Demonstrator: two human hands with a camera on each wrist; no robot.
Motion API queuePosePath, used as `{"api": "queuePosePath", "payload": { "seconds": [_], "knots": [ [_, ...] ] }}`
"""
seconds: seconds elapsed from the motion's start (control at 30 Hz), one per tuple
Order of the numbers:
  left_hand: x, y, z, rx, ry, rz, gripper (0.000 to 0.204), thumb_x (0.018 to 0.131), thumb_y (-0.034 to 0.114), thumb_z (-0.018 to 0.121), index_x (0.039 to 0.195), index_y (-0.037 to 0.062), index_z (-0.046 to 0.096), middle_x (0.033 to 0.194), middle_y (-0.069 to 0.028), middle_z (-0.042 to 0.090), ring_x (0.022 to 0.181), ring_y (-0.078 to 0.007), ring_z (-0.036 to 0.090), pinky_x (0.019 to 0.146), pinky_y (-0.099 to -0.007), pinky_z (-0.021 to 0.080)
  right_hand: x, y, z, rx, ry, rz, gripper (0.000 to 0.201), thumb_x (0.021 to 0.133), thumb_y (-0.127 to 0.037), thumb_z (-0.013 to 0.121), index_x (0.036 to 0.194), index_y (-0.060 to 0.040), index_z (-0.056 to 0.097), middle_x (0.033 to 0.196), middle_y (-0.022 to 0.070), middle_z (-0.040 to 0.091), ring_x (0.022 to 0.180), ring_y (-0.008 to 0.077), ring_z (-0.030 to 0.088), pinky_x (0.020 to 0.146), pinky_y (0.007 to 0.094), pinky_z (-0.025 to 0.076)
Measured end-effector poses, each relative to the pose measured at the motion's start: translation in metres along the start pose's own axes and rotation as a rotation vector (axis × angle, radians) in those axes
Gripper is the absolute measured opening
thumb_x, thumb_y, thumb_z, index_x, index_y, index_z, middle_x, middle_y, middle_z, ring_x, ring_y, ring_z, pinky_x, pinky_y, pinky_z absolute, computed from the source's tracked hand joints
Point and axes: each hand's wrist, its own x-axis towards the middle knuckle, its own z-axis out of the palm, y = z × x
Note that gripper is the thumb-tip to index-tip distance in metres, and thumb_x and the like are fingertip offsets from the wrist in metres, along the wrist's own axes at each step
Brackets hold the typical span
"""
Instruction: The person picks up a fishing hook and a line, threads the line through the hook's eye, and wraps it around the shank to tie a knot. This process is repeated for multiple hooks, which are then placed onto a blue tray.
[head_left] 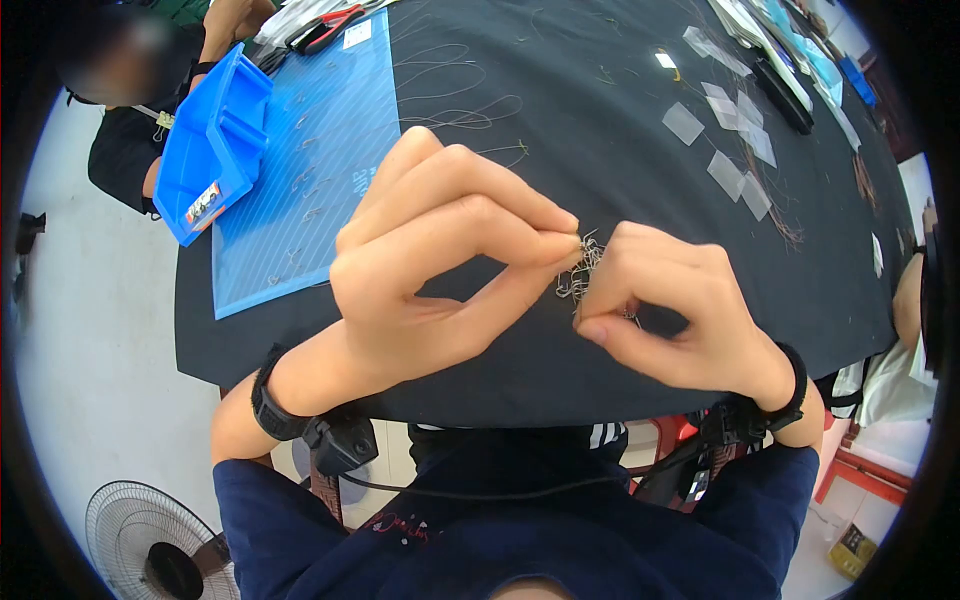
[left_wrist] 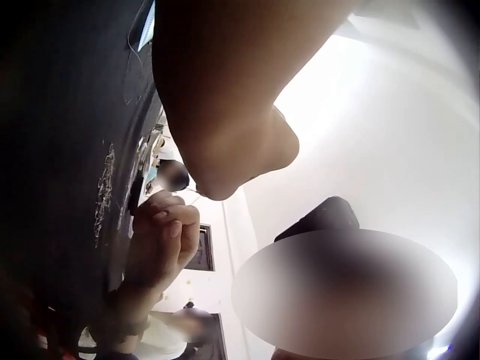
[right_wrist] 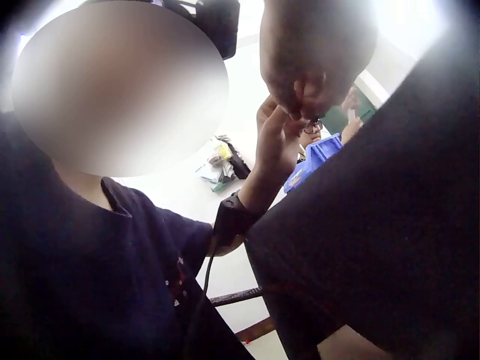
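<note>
A loose heap of small bent silvery wire pieces (head_left: 578, 278) lies on the black cloth, seen between and behind the hands in the head view. The left hand (head_left: 450, 240) is raised left of it, thumb and fingertips pinched together; a thin wire shows faintly at these tips in the left wrist view. The right hand (head_left: 680, 305) is at the heap's right side, fingers curled and thumb tip against the index finger; what lies inside is hidden. In the left wrist view, the wire heap (left_wrist: 103, 196) stands apart from both the left hand (left_wrist: 225, 112) and right hand (left_wrist: 166, 236).
A translucent blue sheet (head_left: 300, 210) with small wire pieces and a blue bin (head_left: 215, 150) are at the left. Pliers (head_left: 330, 28) lie behind. Clear plastic squares (head_left: 684, 124), a black case (head_left: 783, 97) and thin wires are at back right. Another person sits back left.
</note>
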Motion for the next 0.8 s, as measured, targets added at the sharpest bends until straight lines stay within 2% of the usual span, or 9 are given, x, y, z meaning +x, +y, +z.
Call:
{"api": "queuePosePath", "payload": {
  "seconds": [0.07, 0.27, 0.37, 0.53, 0.67, 0.73, 0.8],
  "knots": [
    [0.000, -0.001, 0.000, 0.021, -0.012, 0.018, 0.018, 0.064, 0.000, 0.079, 0.077, 0.0066, 0.068, 0.085, -0.0053, 0.069, 0.067, -0.0119, 0.048, 0.060, -0.0257, 0.029, 0.001, -0.002, 0.002, -0.009, 0.014, -0.081, 0.015, 0.070, 0.001, 0.069, 0.077, -0.0047, 0.057, 0.072, 0.0074, 0.054, 0.065, 0.0243, 0.053, 0.058, 0.0317, 0.044],
    [-0.001, 0.001, 0.005, 0.060, -0.030, 0.069, 0.022, 0.059, 0.003, 0.081, 0.078, 0.0084, 0.070, 0.083, -0.0020, 0.068, 0.066, -0.0119, 0.046, 0.057, -0.0245, 0.029, 0.001, -0.008, -0.001, -0.022, 0.004, -0.153, 0.017, 0.066, 0.002, 0.070, 0.076, -0.0040, 0.058, 0.072, 0.0080, 0.053, 0.066, 0.0252, 0.052, 0.059, 0.0319, 0.043],
    [-0.002, 0.001, 0.007, 0.043, -0.047, 0.051, 0.022, 0.058, 0.004, 0.080, 0.077, 0.0095, 0.070, 0.081, -0.0004, 0.068, 0.065, -0.0124, 0.045, 0.056, -0.0241, 0.030, 0.001, -0.005, -0.004, -0.065, 0.055, -0.270, 0.011, 0.069, 0.001, 0.068, 0.077, -0.0031, 0.063, 0.069, 0.0053, 0.059, 0.061, 0.0195, 0.052, 0.056, 0.0297, 0.040],
    [-0.003, 0.004, 0.013, 0.000, -0.099, 0.065, 0.021, 0.058, 0.009, 0.080, 0.076, 0.0106, 0.070, 0.080, 0.0016, 0.068, 0.064, -0.0127, 0.044, 0.056, -0.0239, 0.030, 0.005, -0.001, -0.012, -0.182, 0.149, -0.350, 0.011, 0.071, 0.002, 0.066, 0.081, -0.0008, 0.062, 0.072, 0.0077, 0.060, 0.063, 0.0185, 0.051, 0.056, 0.0287, 0.040],
    [-0.002, 0.010, 0.013, -0.035, -0.146, 0.080, 0.021, 0.058, 0.011, 0.081, 0.076, 0.0118, 0.070, 0.082, 0.0029, 0.068, 0.063, -0.0123, 0.043, 0.057, -0.0233, 0.030, 0.006, 0.005, -0.014, -0.268, 0.194, -0.305, 0.010, 0.075, 0.004, 0.062, 0.085, 0.0016, 0.061, 0.076, 0.0095, 0.059, 0.065, 0.0190, 0.051, 0.056, 0.0289, 0.040],
    [-0.003, 0.010, 0.013, -0.068, -0.120, 0.106, 0.021, 0.059, 0.010, 0.081, 0.077, 0.0123, 0.070, 0.083, 0.0035, 0.068, 0.063, -0.0118, 0.043, 0.056, -0.0232, 0.030, 0.005, 0.005, -0.009, -0.263, 0.221, -0.185, 0.011, 0.075, 0.006, 0.062, 0.084, 0.0012, 0.060, 0.076, 0.0085, 0.058, 0.066, 0.0188, 0.052, 0.056, 0.0280, 0.041],
    [-0.003, 0.011, 0.014, -0.083, -0.092, 0.114, 0.022, 0.059, 0.010, 0.082, 0.078, 0.0125, 0.071, 0.083, 0.0036, 0.069, 0.063, -0.0113, 0.042, 0.056, -0.0231, 0.029, 0.005, 0.008, -0.004, -0.243, 0.180, -0.145, 0.012, 0.073, 0.005, 0.064, 0.083, 0.0004, 0.060, 0.076, 0.0082, 0.058, 0.066, 0.0183, 0.052, 0.056, 0.0272, 0.040]
  ]
}}
